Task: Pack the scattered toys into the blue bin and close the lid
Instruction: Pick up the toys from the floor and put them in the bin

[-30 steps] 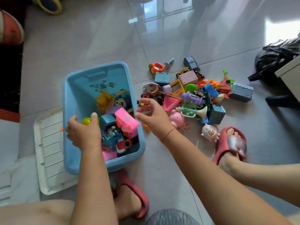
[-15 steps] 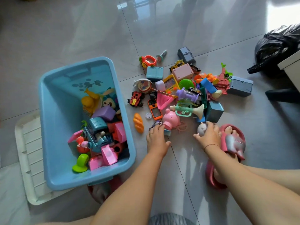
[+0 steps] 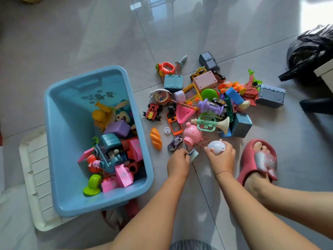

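The blue bin (image 3: 59,159) stands open on the floor at the left, partly filled with toys, with its white lid (image 3: 34,170) lying under its left side. A heap of scattered toys (image 3: 207,103) covers the floor to the right of the bin. My left hand (image 3: 178,164) pinches a small blue-grey card piece (image 3: 193,154) just off the floor. Beside it my right hand (image 3: 222,156) grips a small white pig toy (image 3: 216,146). A pink pig (image 3: 192,135), a toy bread loaf (image 3: 156,138) and a small purple car (image 3: 174,143) lie just beyond my hands.
My right foot in a red slipper (image 3: 257,159) rests right of the hands; the other foot (image 3: 119,215) is tucked behind the bin's near corner. A black plastic bag (image 3: 310,53) and a furniture edge (image 3: 325,71) sit at the far right. Grey tiles stretch beyond the heap.
Both hands left the bin and reached to the near edge of the heap. The right hand took hold of the white pig and the left hand picked up the small card piece.
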`<state>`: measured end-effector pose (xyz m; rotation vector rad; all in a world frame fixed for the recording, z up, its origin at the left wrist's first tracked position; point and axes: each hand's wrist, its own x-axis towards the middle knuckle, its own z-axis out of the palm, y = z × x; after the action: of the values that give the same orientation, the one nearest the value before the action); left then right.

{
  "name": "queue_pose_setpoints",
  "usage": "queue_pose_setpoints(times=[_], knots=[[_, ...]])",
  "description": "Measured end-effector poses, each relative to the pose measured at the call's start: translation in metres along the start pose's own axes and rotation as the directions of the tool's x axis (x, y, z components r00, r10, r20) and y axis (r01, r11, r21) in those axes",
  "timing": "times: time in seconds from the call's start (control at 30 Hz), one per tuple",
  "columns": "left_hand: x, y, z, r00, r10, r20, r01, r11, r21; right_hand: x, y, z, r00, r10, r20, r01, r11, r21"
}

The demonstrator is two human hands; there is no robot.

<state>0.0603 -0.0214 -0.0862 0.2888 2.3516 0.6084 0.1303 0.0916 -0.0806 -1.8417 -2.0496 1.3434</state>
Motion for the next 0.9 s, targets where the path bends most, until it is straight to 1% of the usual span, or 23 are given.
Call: queue_pose_setpoints(times=[0.07, 0.1, 0.17, 0.2, 0.27, 0.3, 0.37, 0.4, 0.47, 0.5, 0.53, 0.57, 0.63, 0.67, 0.7, 0.73, 0.77, 0.8, 0.87, 0.9], knots=[[-0.008, 0.007, -0.008, 0.998, -0.029, -0.053, 0.022, 0.992, -0.124, -0.008, -0.016, -0.009, 0.998, -0.010, -0.059, 0.014, 0.998, 0.067], [-0.013, 0.011, -0.014, 0.994, -0.019, -0.104, -0.001, 0.983, -0.183, -0.012, -0.026, -0.013, 0.996, -0.036, -0.077, 0.044, 0.994, 0.099], [-0.025, 0.021, -0.036, 0.963, 0.028, -0.269, -0.110, 0.949, -0.295, -0.020, -0.050, -0.020, 0.989, -0.123, -0.082, 0.135, 0.978, 0.159], [-0.032, 0.026, -0.051, 0.930, 0.041, -0.366, -0.176, 0.922, -0.344, -0.024, -0.064, -0.021, 0.982, -0.177, -0.071, 0.187, 0.964, 0.190], [-0.043, 0.032, -0.084, 0.842, 0.016, -0.540, -0.273, 0.875, -0.399, -0.034, -0.091, -0.017, 0.958, -0.284, -0.032, 0.282, 0.925, 0.253], [-0.046, 0.033, -0.102, 0.786, -0.014, -0.618, -0.304, 0.862, -0.406, -0.041, -0.105, -0.014, 0.943, -0.332, 0.003, 0.318, 0.906, 0.280], [-0.048, 0.029, -0.138, 0.649, -0.082, -0.756, -0.347, 0.853, -0.390, -0.063, -0.131, -0.006, 0.897, -0.432, 0.092, 0.385, 0.866, 0.320], [-0.047, 0.025, -0.156, 0.579, -0.107, -0.808, -0.361, 0.855, -0.372, -0.076, -0.143, -0.002, 0.862, -0.486, 0.144, 0.421, 0.845, 0.331], [-0.044, 0.009, -0.190, 0.455, -0.147, -0.878, -0.363, 0.870, -0.334, -0.103, -0.159, 0.006, 0.760, -0.597, 0.258, 0.500, 0.790, 0.355], [-0.041, -0.002, -0.203, 0.405, -0.176, -0.897, -0.343, 0.880, -0.327, -0.116, -0.163, 0.012, 0.702, -0.635, 0.323, 0.528, 0.768, 0.362], [-0.038, -0.013, -0.214, 0.372, -0.213, -0.904, -0.314, 0.887, -0.338, -0.126, -0.164, 0.017, 0.647, -0.661, 0.379, 0.559, 0.750, 0.354], [-0.035, -0.023, -0.223, 0.356, -0.255, -0.899, -0.285, 0.887, -0.364, -0.135, -0.161, 0.023, 0.596, -0.679, 0.428, 0.598, 0.732, 0.328], [-0.029, -0.036, -0.232, 0.350, -0.324, -0.879, -0.254, 0.870, -0.422, -0.146, -0.153, 0.032, 0.505, -0.687, 0.522, 0.665, 0.696, 0.273], [-0.027, -0.037, -0.232, 0.352, -0.339, -0.873, -0.256, 0.862, -0.438, -0.147, -0.146, 0.035, 0.473, -0.681, 0.559, 0.671, 0.690, 0.272], [-0.025, -0.034, -0.230, 0.359, -0.338, -0.870, -0.266, 0.857, -0.442, -0.146, -0.140, 0.036, 0.457, -0.683, 0.569, 0.670, 0.685, 0.285], [-0.025, -0.027, -0.226, 0.376, -0.322, -0.869, -0.282, 0.854, -0.438, -0.142, -0.134, 0.035, 0.473, -0.687, 0.552, 0.662, 0.690, 0.292], [-0.025, -0.018, -0.217, 0.405, -0.290, -0.867, -0.302, 0.853, -0.427, -0.135, -0.128, 0.034, 0.522, -0.683, 0.510, 0.645, 0.708, 0.287], [-0.026, -0.006, -0.205, 0.451, -0.239, -0.860, -0.325, 0.853, -0.408, -0.124, -0.123, 0.032, 0.595, -0.664, 0.453, 0.616, 0.739, 0.274], [-0.028, 0.018, -0.174, 0.549, -0.084, -0.832, -0.368, 0.869, -0.331, -0.092, -0.108, 0.027, 0.747, -0.594, 0.298, 0.563, 0.804, 0.191], [-0.027, 0.027, -0.155, 0.593, 0.008, -0.805, -0.394, 0.875, -0.282, -0.073, -0.100, 0.024, 0.807, -0.545, 0.228, 0.529, 0.838, 0.134]])
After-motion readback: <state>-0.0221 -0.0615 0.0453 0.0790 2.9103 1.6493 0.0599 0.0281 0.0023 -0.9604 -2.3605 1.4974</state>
